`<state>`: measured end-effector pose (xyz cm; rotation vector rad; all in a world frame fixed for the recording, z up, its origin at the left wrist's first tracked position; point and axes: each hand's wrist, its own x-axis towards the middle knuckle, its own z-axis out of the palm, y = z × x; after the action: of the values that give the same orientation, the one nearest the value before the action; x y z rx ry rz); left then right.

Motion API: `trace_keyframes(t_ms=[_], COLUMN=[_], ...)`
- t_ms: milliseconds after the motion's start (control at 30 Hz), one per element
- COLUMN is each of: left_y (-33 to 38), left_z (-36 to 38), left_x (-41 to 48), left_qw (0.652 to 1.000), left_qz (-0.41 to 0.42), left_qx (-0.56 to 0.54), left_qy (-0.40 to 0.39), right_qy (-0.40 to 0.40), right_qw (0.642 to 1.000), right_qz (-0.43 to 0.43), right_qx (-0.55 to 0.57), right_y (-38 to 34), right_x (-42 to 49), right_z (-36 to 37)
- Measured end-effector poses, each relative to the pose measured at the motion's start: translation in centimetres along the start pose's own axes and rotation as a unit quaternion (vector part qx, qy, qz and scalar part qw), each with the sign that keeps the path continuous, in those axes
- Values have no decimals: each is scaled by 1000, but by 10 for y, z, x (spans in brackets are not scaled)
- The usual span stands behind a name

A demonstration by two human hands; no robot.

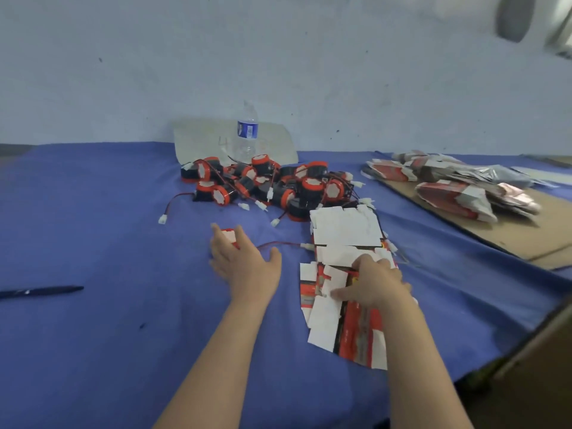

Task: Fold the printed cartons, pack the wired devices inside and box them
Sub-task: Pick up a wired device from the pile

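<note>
On the blue worktop [93, 335], the left hand [244, 261] lies with spread fingers over one red wired device [228, 235], and just to its right the right hand [377, 283] rests on the flat printed cartons [346, 227], thumb stretched, though its grip I cannot tell

No text is legible: the water bottle [247, 130] label and flat cartons [356, 329] are too blurred.

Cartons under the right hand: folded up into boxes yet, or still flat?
Flat. The printed cartons lie spread on the blue cloth with flaps splayed out, none standing; the right hand rests on them.
</note>
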<state>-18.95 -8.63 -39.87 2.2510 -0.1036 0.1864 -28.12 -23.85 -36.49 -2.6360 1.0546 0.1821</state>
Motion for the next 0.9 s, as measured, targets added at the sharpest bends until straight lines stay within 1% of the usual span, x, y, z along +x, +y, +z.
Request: trace_keyframes(t_ms=[67, 167, 233, 267, 300, 333, 367, 433, 467, 500, 533, 567, 600, 667, 733, 767, 800, 833, 900], left_y=[8, 18, 21, 22, 22, 22, 23, 24, 24, 25, 26, 27, 26, 19, 2, -5, -13, -21, -30], left_z=[2, 1, -1, -3, -6, -11, -16, -27, -32, -36, -39, -43, -46, -53, -64, -67, -69, -68, -57], left_x=[-5, -9, -10, -9, -8, -6, -5, -2, 0, 2, 4, 4, 6, 14, 27, 32, 36, 40, 40], left_qw=[1000, 999, 998, 997, 994, 988, 977, 944, 929, 918, 910, 908, 916, 939, 952, 956, 958, 955, 935], left_qz=[21, 33, 53, 64, 72, 67, 45, -14, -34, -41, -35, -25, -11, 14, 17, 7, -10, -29, -50], left_qx=[5, -24, -32, -48, -81, -136, -202, -322, -356, -377, -390, -392, -379, -337, -305, -292, -287, -293, -330], left_qy=[-5, -24, -20, -17, -20, -29, -43, -77, -95, -116, -135, -143, -132, -68, -2, 4, -11, -42, -116], right_qy=[6, 8, 1, 10, 37, 78, 126, 228, 267, 287, 285, 269, 249, 241, 237, 221, 189, 147, 54], right_qw=[1000, 999, 996, 990, 979, 961, 933, 854, 820, 800, 793, 794, 797, 790, 781, 787, 798, 808, 811], right_qz=[4, -5, -51, -86, -120, -149, -171, -195, -206, -221, -239, -258, -274, -292, -291, -278, -266, -266, -306], right_qx=[3, 36, 75, 111, 159, 221, 292, 425, 463, 479, 483, 481, 478, 482, 499, 505, 507, 504, 495], right_y=[4, 7, 9, 10, 10, 9, 6, -8, -19, -33, -48, -63, -77, -93, -102, -102, -105, -109, -117], right_x=[3, 8, 10, 10, 9, 8, 6, 2, -1, -5, -8, -11, -12, -12, -7, -5, -5, -5, -10], right_z=[3, 1, -6, -10, -15, -20, -24, -28, -27, -24, -19, -11, -2, 13, 23, 27, 32, 38, 52])
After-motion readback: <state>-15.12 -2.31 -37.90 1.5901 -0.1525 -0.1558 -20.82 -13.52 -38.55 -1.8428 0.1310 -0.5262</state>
